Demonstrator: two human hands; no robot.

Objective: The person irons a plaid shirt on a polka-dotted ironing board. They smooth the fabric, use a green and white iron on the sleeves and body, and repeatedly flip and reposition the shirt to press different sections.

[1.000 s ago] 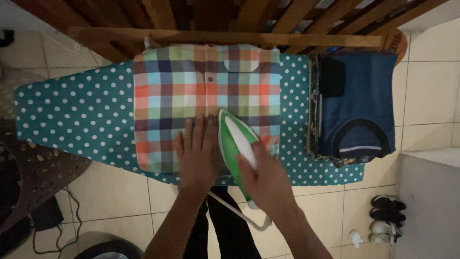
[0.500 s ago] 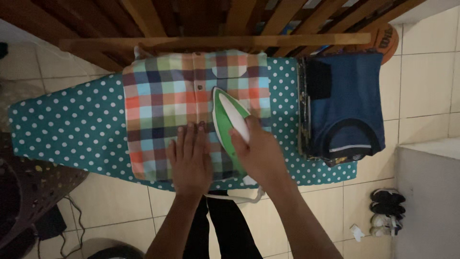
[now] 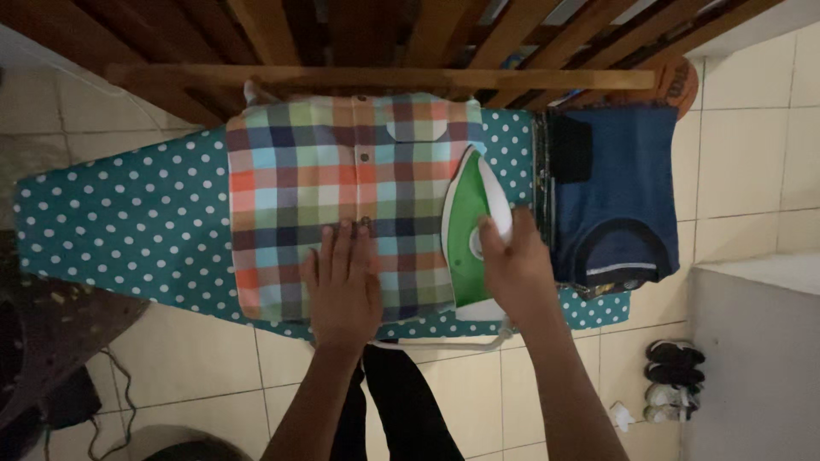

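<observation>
Cream floor tiles (image 3: 547,401) and a slatted wooden frame (image 3: 384,78) bound the scene; light is dim. Teal polka-dot ironing board (image 3: 128,218) spans the view left to right. Folded dark blue garments (image 3: 619,192) are stacked on its right end. Plaid shirt (image 3: 342,188) lies spread over the board's middle, button placket up. Left hand (image 3: 344,286) rests open and flat on the shirt's near edge, fingers spread. Right hand (image 3: 512,265) is closed around the handle of the green and white iron (image 3: 468,230), which sits on the shirt's right edge. Judgement: keep the flat hand well apart from the soleplate, hold the cloth taut, avoid the buttons. Shoes (image 3: 675,380) stand on the floor, lower right.
</observation>
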